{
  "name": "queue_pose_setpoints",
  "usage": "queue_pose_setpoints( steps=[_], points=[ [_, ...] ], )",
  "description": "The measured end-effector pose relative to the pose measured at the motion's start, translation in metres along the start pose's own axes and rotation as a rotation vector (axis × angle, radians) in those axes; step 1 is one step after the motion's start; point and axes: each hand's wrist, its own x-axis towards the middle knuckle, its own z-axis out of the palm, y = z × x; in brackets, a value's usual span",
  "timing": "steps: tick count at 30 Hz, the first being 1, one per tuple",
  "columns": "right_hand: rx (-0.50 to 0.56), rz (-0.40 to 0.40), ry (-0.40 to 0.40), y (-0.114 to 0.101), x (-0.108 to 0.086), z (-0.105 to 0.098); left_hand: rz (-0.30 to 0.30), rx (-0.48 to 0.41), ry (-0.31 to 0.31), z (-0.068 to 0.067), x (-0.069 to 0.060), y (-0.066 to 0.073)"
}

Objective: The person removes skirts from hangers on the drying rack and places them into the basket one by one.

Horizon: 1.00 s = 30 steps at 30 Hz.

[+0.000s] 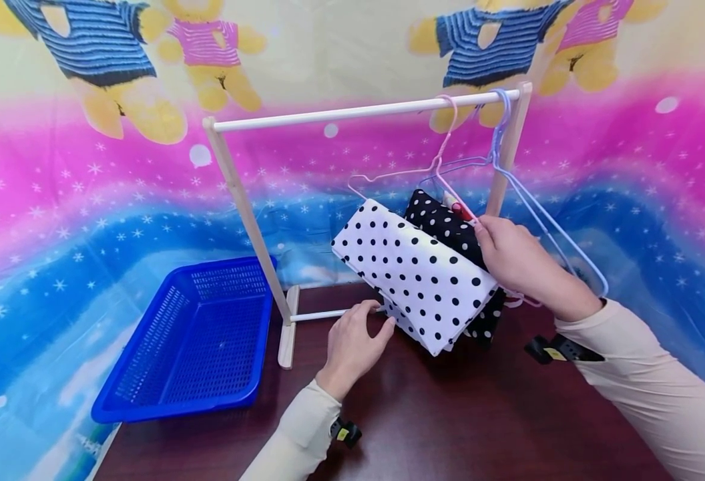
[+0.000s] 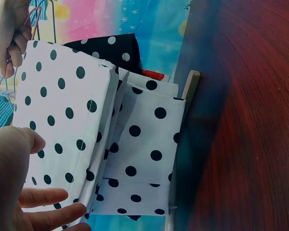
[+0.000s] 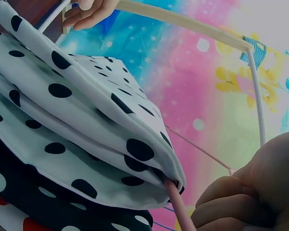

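A folded white cloth with black dots (image 1: 412, 274) hangs over a pink hanger (image 1: 439, 164), tilted down to the right. That hanger's hook sits on the rack's white top bar (image 1: 340, 115). My right hand (image 1: 517, 260) grips the hanger's right arm beside the cloth; in the right wrist view its fingers (image 3: 231, 202) are curled. By the cloth's lower left edge, my left hand (image 1: 355, 341) has its thumb and fingers apart, holding nothing. Behind the white cloth is a black cloth with white dots (image 1: 442, 217), partly hidden.
Blue-purple hangers (image 1: 499, 133) hang at the bar's right end. To the left of the wooden rack post (image 1: 241, 200) stands a blue plastic basket (image 1: 178, 361). Beneath is a dark red-brown table (image 1: 448, 427). A printed backdrop (image 1: 88, 194) surrounds the table.
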Motion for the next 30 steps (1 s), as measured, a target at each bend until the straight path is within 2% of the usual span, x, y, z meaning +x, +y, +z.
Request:
queue_pose_setpoints(
  steps=[7, 20, 30],
  points=[
    [-0.003, 0.011, -0.024, -0.002, 0.001, 0.002, -0.03, -0.039, -0.015, 0.0, 0.0, -0.001],
    [-0.021, 0.038, -0.054, -0.007, 0.0, 0.003, -0.129, -0.137, -0.026, 0.003, 0.003, -0.006],
    [-0.02, 0.047, -0.068, -0.01, 0.002, 0.009, -0.162, -0.161, -0.052, 0.005, 0.003, -0.009]
  ],
)
